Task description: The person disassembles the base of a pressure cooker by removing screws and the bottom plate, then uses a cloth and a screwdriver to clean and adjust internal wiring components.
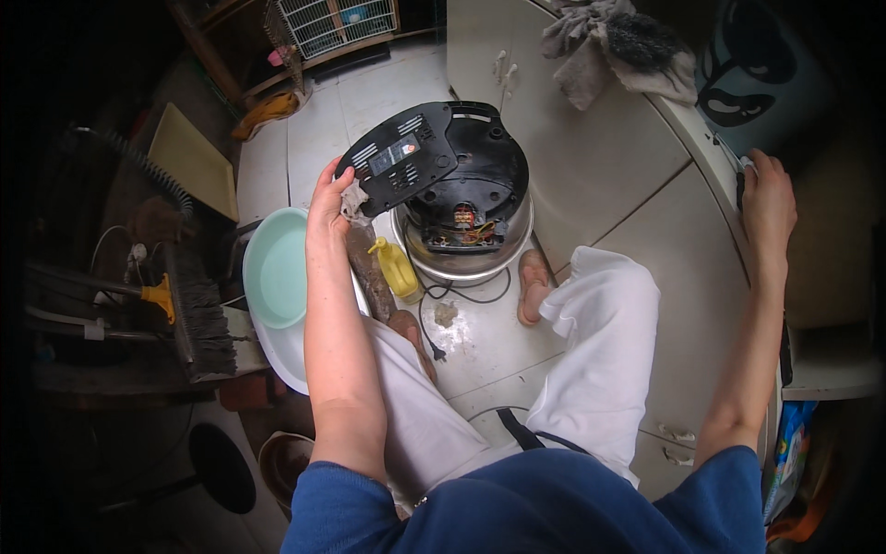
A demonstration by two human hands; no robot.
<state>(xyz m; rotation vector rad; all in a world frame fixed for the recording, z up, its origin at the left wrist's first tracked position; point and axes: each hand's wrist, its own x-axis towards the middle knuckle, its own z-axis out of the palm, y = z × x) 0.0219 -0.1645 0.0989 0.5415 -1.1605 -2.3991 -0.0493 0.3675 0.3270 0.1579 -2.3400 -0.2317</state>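
Observation:
My left hand (329, 205) grips the edge of a black plastic bottom cover (399, 159) with vent slots and a label. A crumpled grey rag (353, 201) is pressed under the same hand. The cover is tilted and overlaps an upturned round appliance (480, 175) with a black base and silvery body, standing between my feet. Coloured wires (471, 231) are exposed at its near side. My right hand (769, 198) is at the edge of the counter on the right, its fingers curled near a small dark and white item I cannot make out.
Beside the appliance stand a yellow bottle (396, 270) and, further left, a pale green basin (277, 268). A black cord ends in a plug (438, 355) on the tiled floor. Grey cloths (623, 55) lie on the counter above pale cabinets (591, 166). A brush (198, 314) is at left.

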